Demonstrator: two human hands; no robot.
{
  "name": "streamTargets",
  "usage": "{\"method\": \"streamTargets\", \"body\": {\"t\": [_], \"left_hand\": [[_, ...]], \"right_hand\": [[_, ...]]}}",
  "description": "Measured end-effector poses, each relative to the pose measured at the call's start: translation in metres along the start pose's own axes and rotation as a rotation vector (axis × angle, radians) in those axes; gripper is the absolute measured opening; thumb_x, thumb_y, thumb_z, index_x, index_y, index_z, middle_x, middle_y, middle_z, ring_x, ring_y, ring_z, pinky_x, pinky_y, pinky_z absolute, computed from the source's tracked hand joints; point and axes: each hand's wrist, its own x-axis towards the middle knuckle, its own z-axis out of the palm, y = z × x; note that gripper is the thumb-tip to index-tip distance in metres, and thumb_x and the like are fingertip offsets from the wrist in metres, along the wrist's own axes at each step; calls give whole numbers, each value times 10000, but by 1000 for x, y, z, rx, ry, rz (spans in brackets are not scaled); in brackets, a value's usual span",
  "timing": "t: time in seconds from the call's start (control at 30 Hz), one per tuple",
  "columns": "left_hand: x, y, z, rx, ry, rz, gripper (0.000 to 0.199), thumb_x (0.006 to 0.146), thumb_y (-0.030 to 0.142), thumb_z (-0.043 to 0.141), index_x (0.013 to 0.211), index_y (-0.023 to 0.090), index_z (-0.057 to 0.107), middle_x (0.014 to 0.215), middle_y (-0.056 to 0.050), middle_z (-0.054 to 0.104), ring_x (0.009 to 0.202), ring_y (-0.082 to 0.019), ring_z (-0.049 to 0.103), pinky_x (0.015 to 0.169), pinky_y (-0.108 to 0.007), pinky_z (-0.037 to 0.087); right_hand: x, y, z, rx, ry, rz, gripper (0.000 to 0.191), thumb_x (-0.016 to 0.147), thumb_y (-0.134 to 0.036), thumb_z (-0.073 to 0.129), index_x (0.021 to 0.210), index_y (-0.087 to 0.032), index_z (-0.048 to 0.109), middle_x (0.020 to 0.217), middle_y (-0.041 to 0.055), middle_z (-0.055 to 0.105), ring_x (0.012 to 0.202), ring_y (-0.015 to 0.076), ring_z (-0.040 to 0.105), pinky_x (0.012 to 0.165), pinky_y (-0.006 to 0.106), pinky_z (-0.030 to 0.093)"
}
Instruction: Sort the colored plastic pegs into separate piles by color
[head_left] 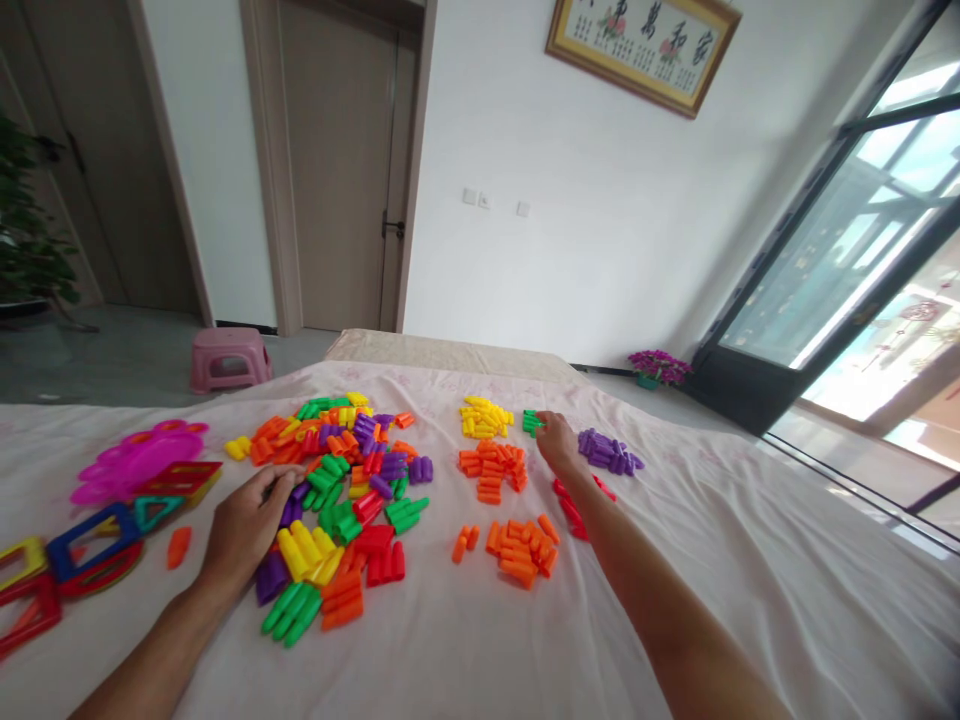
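Observation:
My left hand (251, 515) rests at the left side of a large mixed pile of plastic pieces, its fingers curled together beside purple ones (295, 503); what they hold, if anything, is hidden. Yellow (307, 550), green (292, 612) and orange (343, 600) pieces lie in front of that pile. Farther right, my right hand (559, 440) reaches to a small green group (532, 422), fingertips closed at its edge. Around it are a yellow group (486, 417), a purple group (609, 452), orange groups (493, 468) (523, 550) and red pieces (571, 510), partly behind my forearm.
A pink flower-shaped tray (142, 460) and magnetic-looking frames (94, 545) lie on the cloth (465, 650) at left, near a single orange piece (178, 547). Beyond the cloth stand a pink stool (230, 345) and a flower pot (649, 380).

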Motion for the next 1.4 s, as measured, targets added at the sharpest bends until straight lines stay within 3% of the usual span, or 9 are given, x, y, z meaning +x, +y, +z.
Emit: {"method": "streamTargets", "body": {"t": [0.17,0.27,0.37,0.5,0.6,0.77,0.93,1.13,1.4], "left_hand": [[-1,2,-1,-1,6,8,390,867,504,473,1007,242,726,1057,-31,770,1025,-250,689,878,-312,506],[-1,4,-1,1,6,7,387,868,494,468,999,240,728,1054,-29,769,1017,-244,687,868,-309,499],[-2,7,-2,5,9,1,391,865,487,465,996,235,733,1055,-33,767,1013,-247,684,860,-312,499],[-3,9,-3,-6,10,3,388,866,491,471,984,233,736,1058,-34,766,1009,-243,686,867,-308,503],[-3,9,-3,-2,13,8,382,868,490,472,978,235,734,1051,-36,767,990,-242,690,849,-309,507],[-2,6,-2,-14,2,11,369,882,471,466,995,238,729,1061,-34,765,998,-237,690,843,-309,506],[-1,4,-1,-4,8,20,368,881,467,468,991,234,731,1058,-37,767,992,-240,694,839,-307,512],[-1,3,-1,7,17,21,378,878,483,472,988,237,737,1050,-39,769,966,-237,698,818,-299,513],[-2,6,-1,-19,10,25,378,881,477,467,995,231,729,1069,-38,765,1001,-238,686,852,-305,502]], "right_hand": [[-48,-71,-9,301,-220,-308,226,878,-206,573,1021,-211,748,1001,36,762,927,190,693,829,288,499],[-85,-116,-19,360,-442,-526,192,887,-239,604,1000,-231,759,962,9,764,867,169,696,776,261,497],[-115,-151,-25,246,-602,-674,207,870,-303,680,1053,-240,755,1031,24,754,913,180,690,800,264,490],[-134,-176,-20,-62,-639,-800,330,835,-374,746,1133,-233,726,1121,76,722,1044,246,650,868,314,470],[-135,-181,-11,-151,-651,-837,373,809,-439,769,1114,-230,717,1091,79,714,1037,251,640,841,303,461],[-126,-176,-5,-83,-673,-712,478,736,-449,824,1118,-216,656,1034,53,708,906,220,644,675,254,413],[-120,-167,-8,51,-693,-669,262,790,-351,777,984,-207,673,871,-3,679,747,146,594,600,217,341],[-117,-160,-15,232,-678,-697,78,860,-243,637,888,-184,680,843,-7,650,720,120,567,612,206,356],[-122,-163,-21,-5,-575,-709,157,900,-266,534,931,-189,667,828,34,683,687,143,581,591,230,313]]}}
